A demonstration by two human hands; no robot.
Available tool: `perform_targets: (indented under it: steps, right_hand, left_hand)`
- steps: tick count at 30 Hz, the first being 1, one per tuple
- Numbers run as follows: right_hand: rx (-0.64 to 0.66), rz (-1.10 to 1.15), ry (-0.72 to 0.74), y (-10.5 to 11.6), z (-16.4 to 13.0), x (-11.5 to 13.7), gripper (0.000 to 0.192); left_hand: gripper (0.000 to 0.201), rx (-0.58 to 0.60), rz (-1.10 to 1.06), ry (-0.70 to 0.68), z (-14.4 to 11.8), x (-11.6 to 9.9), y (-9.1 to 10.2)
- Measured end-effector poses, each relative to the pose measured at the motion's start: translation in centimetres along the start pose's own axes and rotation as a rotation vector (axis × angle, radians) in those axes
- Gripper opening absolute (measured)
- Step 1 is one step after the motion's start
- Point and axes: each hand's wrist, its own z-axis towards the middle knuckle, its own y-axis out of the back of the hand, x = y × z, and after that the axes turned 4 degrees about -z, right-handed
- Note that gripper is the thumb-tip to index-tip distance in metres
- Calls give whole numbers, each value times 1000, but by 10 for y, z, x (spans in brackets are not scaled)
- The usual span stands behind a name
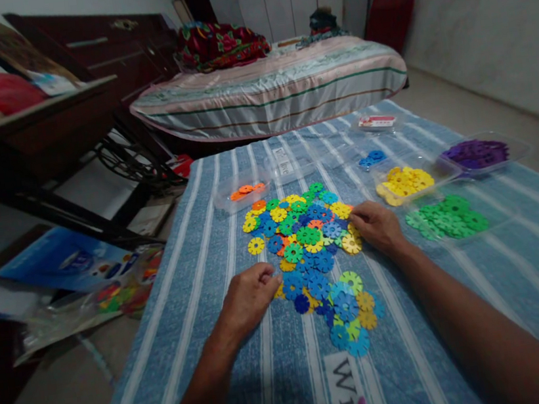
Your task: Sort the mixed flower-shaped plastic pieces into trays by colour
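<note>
A loose heap of notched plastic snowflake discs (308,233) in blue, green, yellow and orange lies on the striped cloth. At the heap's near left edge is my left hand (248,296), its fingers curled in and its thumb beside a yellow disc (280,291). My right hand (378,226) rests at the heap's right edge, with thumb and fingertips pressed together by some yellow discs (352,243). What either hand's fingertips hold, if anything, is hidden. Nearer me, more blue, lime and yellow discs (347,306) trail off from the heap.
Clear plastic trays hold orange discs (247,192), blue discs (372,159), yellow discs (405,183), purple discs (476,153) and green discs (447,217). A lidded box with a label (377,121) stands at the back. Beyond the table is a bed (270,99); a sewing-machine stand (129,157) is left.
</note>
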Motion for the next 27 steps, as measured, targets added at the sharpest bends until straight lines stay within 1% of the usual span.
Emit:
perform_targets:
  steps: [4,8,11,14,18,21,23,25,27]
  right_hand:
    - [-8,12,-9,-1,0,-1,25]
    - [-17,15,2,-3,0,-3,25]
    - [-17,-2,18,-3,0,-3,24]
    - [-18,-6,16,-3,0,-3,24]
    - [-20,2,17,-3,0,-4,24]
    - [-18,-7,24,-4,1,-5,23]
    - [-16,-20,27,-4,1,-6,22]
    - [-10,-28,28,-4,2,-7,22]
    - [-5,-32,29,-5,3,-7,21]
  left_hand:
    - [25,-53,121,48,-5,5,-2]
    - [27,-89,117,69,-2,11,-8]
    - [25,-79,45,29,0,12,-16]
    - [24,-57,-23,-40,2,9,-26]
    - [22,-50,-22,-118,1,1,-36]
    - [18,-97,21,-203,-3,-1,-37]
    - [20,-141,89,-300,-9,1,-36]
    - [27,-182,184,-433,-17,4,-36]
    - [43,-176,296,-585,-27,9,-40]
